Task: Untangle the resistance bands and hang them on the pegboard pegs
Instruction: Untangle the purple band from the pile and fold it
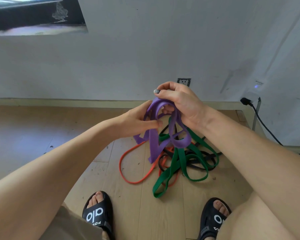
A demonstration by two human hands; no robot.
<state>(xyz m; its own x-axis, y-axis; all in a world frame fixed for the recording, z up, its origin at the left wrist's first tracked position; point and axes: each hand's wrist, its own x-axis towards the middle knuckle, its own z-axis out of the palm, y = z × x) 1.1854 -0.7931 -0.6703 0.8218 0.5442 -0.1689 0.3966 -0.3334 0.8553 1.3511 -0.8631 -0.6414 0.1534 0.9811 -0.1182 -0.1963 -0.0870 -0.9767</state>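
Both hands are working together above the floor (42, 129), clamped on the same purple band (154, 144). The right hand (180, 103) is gripping the top of its loop with curled fingers, and the left hand (137, 118) is pinching a strand just beside it, so the 2 hands are nearly touching.

The bands are looking soft, flat and limp, so they are likely light and will drape and twist freely rather than hold a shape. Being rubbery, they will probably cling to each other where they cross, so pulling hard may only be tightening the knot. The better hold is likely at the top of a loop, letting the rest hang while the other hand is feeding 1 strand out through a crossing.

The purple band is the widest of the 4, matte, folded over itself and hanging down from the hands into the pile. Below it, the green band (178, 160) is lying in several long loops, threaded through the purple one near its lower fold. The thin orange band (126, 172) is curving out toward the left side of the pile, and the black band (203, 161) is lying under the green, toward the wall edge of the floor. No pegboard is showing.
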